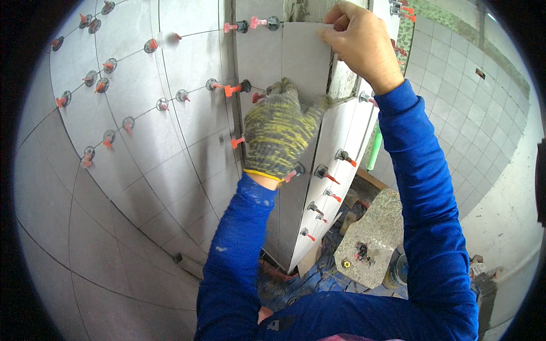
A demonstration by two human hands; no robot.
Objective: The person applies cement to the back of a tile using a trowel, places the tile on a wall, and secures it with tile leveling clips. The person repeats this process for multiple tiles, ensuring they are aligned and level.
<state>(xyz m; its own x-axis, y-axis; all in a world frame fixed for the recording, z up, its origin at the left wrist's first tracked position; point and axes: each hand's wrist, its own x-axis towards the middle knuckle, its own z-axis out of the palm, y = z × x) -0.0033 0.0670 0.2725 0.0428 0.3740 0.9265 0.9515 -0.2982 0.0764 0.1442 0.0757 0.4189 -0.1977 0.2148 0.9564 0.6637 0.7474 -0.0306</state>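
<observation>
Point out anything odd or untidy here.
Two things stand out. The left hand is gloved while the right hand is bare, an uneven pairing. Below, dark bits lie loosely scattered on the speckled slab, looking like uncleared debris.

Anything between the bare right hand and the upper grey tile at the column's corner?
Nothing visible: the right hand has its fingertips at the upper right corner of the grey tile; the gloved left hand is lower.
</observation>
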